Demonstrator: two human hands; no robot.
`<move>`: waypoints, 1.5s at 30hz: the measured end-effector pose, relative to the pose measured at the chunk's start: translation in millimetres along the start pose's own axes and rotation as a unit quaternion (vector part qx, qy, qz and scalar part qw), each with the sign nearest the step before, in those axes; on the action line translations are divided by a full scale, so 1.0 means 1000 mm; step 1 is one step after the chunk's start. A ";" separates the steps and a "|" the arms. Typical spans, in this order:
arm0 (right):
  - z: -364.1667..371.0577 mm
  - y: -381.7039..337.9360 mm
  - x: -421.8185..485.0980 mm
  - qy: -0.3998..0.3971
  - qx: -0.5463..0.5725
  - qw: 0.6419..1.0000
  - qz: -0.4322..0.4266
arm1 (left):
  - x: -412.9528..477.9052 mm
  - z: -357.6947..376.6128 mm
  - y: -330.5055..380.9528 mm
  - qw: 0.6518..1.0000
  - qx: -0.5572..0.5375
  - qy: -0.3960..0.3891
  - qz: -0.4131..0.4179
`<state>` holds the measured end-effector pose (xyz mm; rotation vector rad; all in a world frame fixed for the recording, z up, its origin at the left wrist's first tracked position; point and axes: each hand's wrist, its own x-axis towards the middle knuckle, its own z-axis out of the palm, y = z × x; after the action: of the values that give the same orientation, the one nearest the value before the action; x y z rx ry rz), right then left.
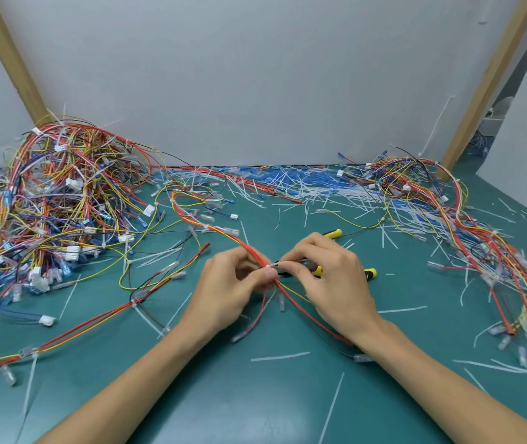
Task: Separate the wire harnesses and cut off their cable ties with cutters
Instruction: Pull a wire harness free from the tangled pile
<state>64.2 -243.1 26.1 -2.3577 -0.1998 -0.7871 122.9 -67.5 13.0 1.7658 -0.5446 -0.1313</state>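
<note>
We look down on a teal-green matted worktable (pixel 255 395) that fills the lower half of the view. It is backed by a plain pale grey wall (pixel 255 75) framed by two slanting light wooden posts (pixel 9 59).

On the left of the table lies a big tangled heap of red, yellow, orange, blue and black wire harnesses (pixel 57 203) with white plastic connectors. It reaches from the wall almost to the near left edge. A smaller tangle of the same kind of wires (pixel 432 203) trails down the right side. Between the two, along the foot of the wall, we see a drift of loose white cable-tie offcuts mixed with blue bits (pixel 303 187). Single white strips are scattered across the mat.

In the middle, well apart from both heaps, one thin harness of red, orange and yellow wires (pixel 223 233) runs from the far centre down into our hands and on past them towards us.

Our left hand (pixel 230 290) pinches this harness, thumb against curled fingers. Our right hand (pixel 335 283) is curled round a pair of cutters with yellow-and-black handles (pixel 370 272). The handle ends stick out beyond the hand on the far and right sides.

The dark cutter head points left at a small white cable tie (pixel 273 265) wrapped round the held harness, just beside the left thumb. We cannot tell whether the blades touch the tie.
</note>
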 end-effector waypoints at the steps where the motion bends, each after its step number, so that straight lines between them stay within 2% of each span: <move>1: 0.001 0.000 0.000 0.001 0.011 1.000 0.004 | 0.000 0.000 0.000 1.000 0.018 0.006 0.014; 4: 0.002 -0.002 0.000 0.009 0.020 1.000 0.002 | 0.003 -0.001 0.000 0.997 0.059 0.030 0.042; 7: 0.002 -0.005 -0.001 -0.018 0.013 1.000 -0.002 | 0.002 -0.003 0.000 0.993 0.088 0.040 0.063; 13: -0.001 -0.004 -0.003 -0.080 -0.096 0.992 0.005 | -0.003 0.002 0.001 0.986 0.146 0.065 0.055; 17: 0.000 -0.010 -0.003 -0.125 -0.026 0.992 -0.006 | -0.004 0.005 0.007 0.985 0.154 0.080 0.025; 20: -0.001 -0.013 -0.002 -0.119 0.019 0.993 -0.012 | -0.003 0.006 0.010 0.990 0.126 0.067 0.013; 29: 0.001 -0.011 -0.002 -0.111 0.045 0.993 -0.014 | -0.001 0.003 0.010 0.995 0.100 0.012 0.025; 33: 0.003 -0.008 -0.001 -0.114 0.083 0.990 0.027 | 0.000 0.003 0.011 0.996 0.078 -0.015 0.032; 36: -0.002 -0.001 0.003 -0.117 0.116 0.984 0.067 | -0.005 0.005 0.012 0.987 0.138 -0.005 0.080; 38: -0.009 0.006 0.009 -0.088 0.203 0.965 0.140 | -0.010 0.005 0.022 0.978 0.173 -0.008 0.112; 40: -0.014 0.012 0.015 -0.055 0.297 0.926 0.227 | -0.016 0.005 0.032 0.966 0.210 -0.042 0.145; 43: -0.014 0.016 0.021 -0.064 0.405 0.851 0.328 | -0.029 0.008 0.047 0.937 0.257 -0.123 0.200; 45: -0.015 0.016 0.024 -0.104 0.476 0.783 0.386 | -0.041 0.015 0.057 0.912 0.287 -0.182 0.232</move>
<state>81.5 -266.3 41.1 -1.3189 0.2394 0.0394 65.1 -72.8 54.2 2.1292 -1.3711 0.0441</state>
